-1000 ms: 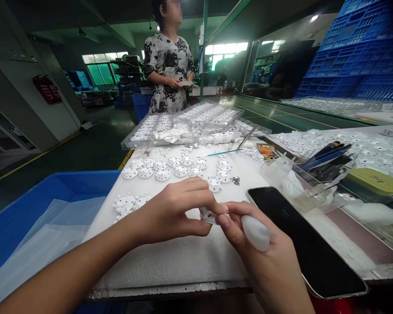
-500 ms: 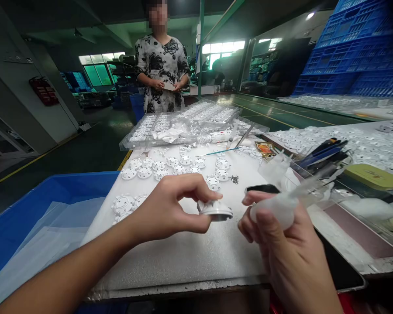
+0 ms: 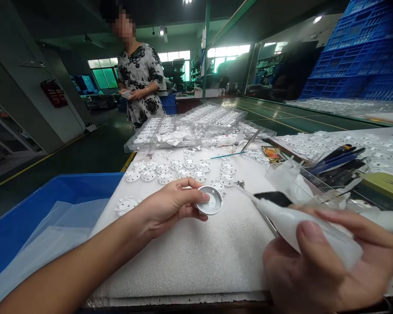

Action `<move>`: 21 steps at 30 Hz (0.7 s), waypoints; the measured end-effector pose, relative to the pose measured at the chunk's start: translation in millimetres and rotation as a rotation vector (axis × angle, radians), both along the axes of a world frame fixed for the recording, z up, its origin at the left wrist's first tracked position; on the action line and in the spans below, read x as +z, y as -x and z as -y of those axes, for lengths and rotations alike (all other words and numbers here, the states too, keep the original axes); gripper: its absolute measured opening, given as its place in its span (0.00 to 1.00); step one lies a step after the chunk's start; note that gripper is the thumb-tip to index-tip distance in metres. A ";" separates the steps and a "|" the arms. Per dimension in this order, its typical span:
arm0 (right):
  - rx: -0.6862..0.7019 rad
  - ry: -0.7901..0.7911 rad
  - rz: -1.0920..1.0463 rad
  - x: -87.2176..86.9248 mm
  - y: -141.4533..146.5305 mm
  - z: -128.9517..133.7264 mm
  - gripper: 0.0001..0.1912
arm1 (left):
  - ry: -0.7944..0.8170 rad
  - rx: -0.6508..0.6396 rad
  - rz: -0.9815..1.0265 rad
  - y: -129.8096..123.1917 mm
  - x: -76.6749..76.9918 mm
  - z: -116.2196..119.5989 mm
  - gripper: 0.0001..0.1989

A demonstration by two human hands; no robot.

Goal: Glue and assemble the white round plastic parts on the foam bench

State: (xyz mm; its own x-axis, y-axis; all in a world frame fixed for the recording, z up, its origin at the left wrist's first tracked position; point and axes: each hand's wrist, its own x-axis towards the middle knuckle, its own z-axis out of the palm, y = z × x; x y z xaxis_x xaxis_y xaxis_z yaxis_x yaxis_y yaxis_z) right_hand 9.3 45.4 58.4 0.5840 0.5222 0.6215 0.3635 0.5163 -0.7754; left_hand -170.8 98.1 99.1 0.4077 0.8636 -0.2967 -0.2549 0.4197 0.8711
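My left hand grips a round white part, its hollow underside turned up and the thumb inside the rim. On the right, my right hand is wrapped round a translucent squeeze bottle, whose thin nozzle points up and left toward a small pile of dark bits. The nozzle does not touch the white part. Several similar round parts lie face up on the white foam sheet beyond my left hand.
Clear trays of white parts stand at the back. A blue bin is at the left. A phone, tools and a yellow-green box lie right. A person stands beyond the table.
The white part has been tipped so its hollow side shows. My right hand has moved right, and its bottle now points left. The person has shifted left and turned.
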 end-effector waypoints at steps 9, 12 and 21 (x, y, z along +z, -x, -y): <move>-0.006 -0.145 -0.012 -5.2 16.9 -6.7 0.08 | 0.022 -0.036 0.022 -3.3 -1.6 1.3 0.11; -0.045 -0.241 -0.002 -5.5 16.6 -11.4 0.08 | 0.014 -0.034 0.012 -3.0 -1.8 2.9 0.10; 0.036 -0.355 -0.123 -6.4 17.8 -18.3 0.09 | 0.011 -0.047 -0.015 -4.2 -2.5 2.7 0.10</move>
State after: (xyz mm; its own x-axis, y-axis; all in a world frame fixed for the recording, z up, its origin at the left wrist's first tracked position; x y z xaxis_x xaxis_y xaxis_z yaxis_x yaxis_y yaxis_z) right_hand -8.5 63.8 52.0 0.6506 0.3088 0.6938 0.2553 0.7715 -0.5828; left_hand -166.6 95.4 96.6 0.4436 0.8401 -0.3122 -0.2219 0.4405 0.8699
